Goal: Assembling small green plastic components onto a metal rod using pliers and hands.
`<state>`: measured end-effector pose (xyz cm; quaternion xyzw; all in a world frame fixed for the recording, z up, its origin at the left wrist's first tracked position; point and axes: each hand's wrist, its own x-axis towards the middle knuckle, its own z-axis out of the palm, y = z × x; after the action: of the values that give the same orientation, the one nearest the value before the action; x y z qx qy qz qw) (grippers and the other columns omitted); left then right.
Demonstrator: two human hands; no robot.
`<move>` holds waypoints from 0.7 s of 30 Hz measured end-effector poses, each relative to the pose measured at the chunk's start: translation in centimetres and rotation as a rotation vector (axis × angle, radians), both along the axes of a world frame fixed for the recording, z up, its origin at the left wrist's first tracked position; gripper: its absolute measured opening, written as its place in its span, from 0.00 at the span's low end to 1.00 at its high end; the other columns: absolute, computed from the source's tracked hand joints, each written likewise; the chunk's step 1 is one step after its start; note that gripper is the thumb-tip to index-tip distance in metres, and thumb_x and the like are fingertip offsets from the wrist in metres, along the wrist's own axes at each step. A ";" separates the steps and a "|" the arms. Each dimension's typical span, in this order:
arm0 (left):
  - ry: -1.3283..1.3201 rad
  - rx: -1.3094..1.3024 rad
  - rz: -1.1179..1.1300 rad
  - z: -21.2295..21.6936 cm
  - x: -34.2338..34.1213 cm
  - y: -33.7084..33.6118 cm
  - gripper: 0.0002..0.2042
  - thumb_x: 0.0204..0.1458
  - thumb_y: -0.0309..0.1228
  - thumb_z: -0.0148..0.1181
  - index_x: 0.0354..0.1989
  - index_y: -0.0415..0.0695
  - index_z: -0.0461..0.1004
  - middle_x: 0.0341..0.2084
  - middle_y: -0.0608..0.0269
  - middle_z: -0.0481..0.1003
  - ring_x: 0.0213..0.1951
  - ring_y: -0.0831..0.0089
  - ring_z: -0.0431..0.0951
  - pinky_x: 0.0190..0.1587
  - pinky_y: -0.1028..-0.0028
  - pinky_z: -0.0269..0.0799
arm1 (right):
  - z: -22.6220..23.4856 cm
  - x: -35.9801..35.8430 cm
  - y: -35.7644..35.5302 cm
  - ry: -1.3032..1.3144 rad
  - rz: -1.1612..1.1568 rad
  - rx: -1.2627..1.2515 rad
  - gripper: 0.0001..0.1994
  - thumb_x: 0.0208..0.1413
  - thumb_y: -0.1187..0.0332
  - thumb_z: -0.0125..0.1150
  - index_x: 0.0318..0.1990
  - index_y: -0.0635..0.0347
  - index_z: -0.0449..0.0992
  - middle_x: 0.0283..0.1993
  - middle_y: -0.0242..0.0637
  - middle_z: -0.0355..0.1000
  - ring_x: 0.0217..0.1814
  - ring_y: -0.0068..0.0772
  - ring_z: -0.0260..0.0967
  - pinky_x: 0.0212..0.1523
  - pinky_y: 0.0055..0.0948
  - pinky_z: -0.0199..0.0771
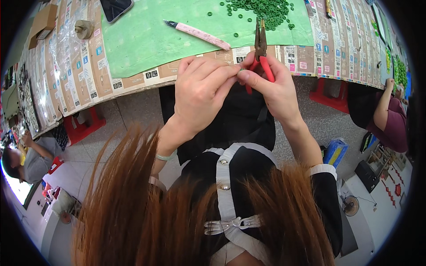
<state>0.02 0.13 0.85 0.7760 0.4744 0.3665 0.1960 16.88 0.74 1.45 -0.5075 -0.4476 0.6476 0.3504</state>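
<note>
In my right hand (280, 91) is a pair of red-handled pliers (261, 43), its dark jaws pointing away from me and slightly parted. The thumb and forefinger of that hand also meet the fingertips of my left hand (200, 86), which is closed in a pinch. A tiny green piece (241, 69) shows between the fingertips; its shape is mostly hidden. Both hands hover at the table's near edge. Beyond the pliers lies a loose heap of small green rings (270, 11), with several strays around it.
A green cloth (142, 44) covers part of the cardboard-topped table (84, 62). On it lie a pink-handled pen-like tool (202, 35) and a phone (116, 8). A small round metal object (83, 29) stands at left. Red stools (330, 95) and other people (392, 119) are at the sides.
</note>
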 end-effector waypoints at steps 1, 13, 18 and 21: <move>-0.085 -0.093 -0.004 -0.2 -0.1 -0.2 0.07 0.41 0.20 0.62 0.32 0.40 0.77 0.28 0.62 0.75 0.30 0.70 0.74 0.34 0.75 0.67 | 0.0 0.0 0.0 0.000 0.002 0.000 0.09 0.51 0.72 0.59 0.37 0.63 0.67 0.29 0.29 0.67 0.31 0.18 0.63 0.31 0.17 0.63; -0.167 -0.215 -0.007 -0.2 -0.2 -0.6 0.07 0.42 0.19 0.62 0.32 0.37 0.77 0.27 0.59 0.75 0.31 0.72 0.74 0.33 0.77 0.69 | 0.1 -0.2 -0.2 0.211 -0.071 -0.168 0.08 0.52 0.71 0.59 0.36 0.63 0.68 0.29 0.33 0.69 0.30 0.20 0.66 0.27 0.18 0.65; -0.255 -0.253 0.028 -0.9 0.0 -1.0 0.06 0.42 0.19 0.62 0.30 0.37 0.76 0.26 0.59 0.75 0.29 0.71 0.74 0.31 0.76 0.69 | 0.3 -0.5 -0.1 0.281 -0.093 -0.219 0.09 0.51 0.69 0.60 0.34 0.63 0.68 0.26 0.29 0.67 0.28 0.17 0.64 0.26 0.16 0.63; -0.347 -0.232 0.075 -1.4 0.4 -0.8 0.06 0.39 0.23 0.63 0.28 0.42 0.76 0.23 0.63 0.73 0.28 0.66 0.72 0.31 0.71 0.66 | 0.0 -0.8 -0.4 0.189 -0.144 -0.130 0.08 0.51 0.70 0.60 0.33 0.62 0.68 0.25 0.28 0.67 0.27 0.16 0.63 0.25 0.16 0.62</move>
<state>0.43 -0.71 -0.51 0.6552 0.5011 0.4447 0.3491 16.09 0.36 1.43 -0.4966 -0.3322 0.6932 0.4031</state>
